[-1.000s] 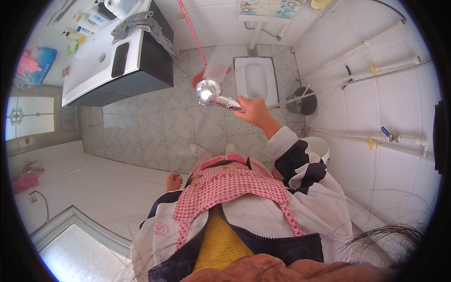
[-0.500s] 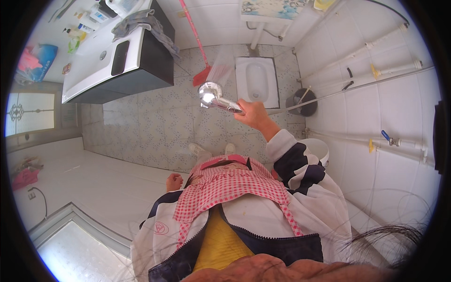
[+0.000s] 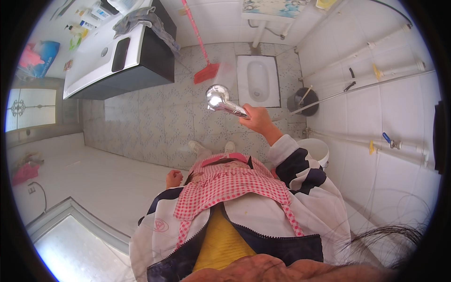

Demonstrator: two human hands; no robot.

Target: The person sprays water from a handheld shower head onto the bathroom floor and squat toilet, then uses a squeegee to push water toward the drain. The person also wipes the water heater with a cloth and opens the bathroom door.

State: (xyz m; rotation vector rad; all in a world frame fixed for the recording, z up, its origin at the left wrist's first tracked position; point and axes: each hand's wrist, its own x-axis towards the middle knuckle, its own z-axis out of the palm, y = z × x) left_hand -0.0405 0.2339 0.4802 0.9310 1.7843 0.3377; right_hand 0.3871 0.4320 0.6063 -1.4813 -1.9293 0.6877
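Note:
My right hand [image 3: 259, 122] is wrapped round the handle of a chrome handheld shower head [image 3: 218, 97], held out in front of me above the floor. A faint, blurred spray of water fans from its head away from me, toward the floor between the red broom [image 3: 206, 73] and the white squat toilet [image 3: 257, 81]. By my left side, next to the checked apron [image 3: 235, 185], hangs my left hand [image 3: 174, 179] with its fingers curled in and nothing visible in them.
Left of the broom stands a dark vanity with a white basin top [image 3: 94, 61]; a grey cloth [image 3: 141, 22] drapes over its edge. A black bucket [image 3: 303, 101] and a white bucket [image 3: 316, 149] stand at right. Pipes with a blue-handled valve [image 3: 391, 140] line the right wall.
My right hand and the shower head have shifted slightly right and nearer to me. The spray looks fainter. My left hand has hardly moved.

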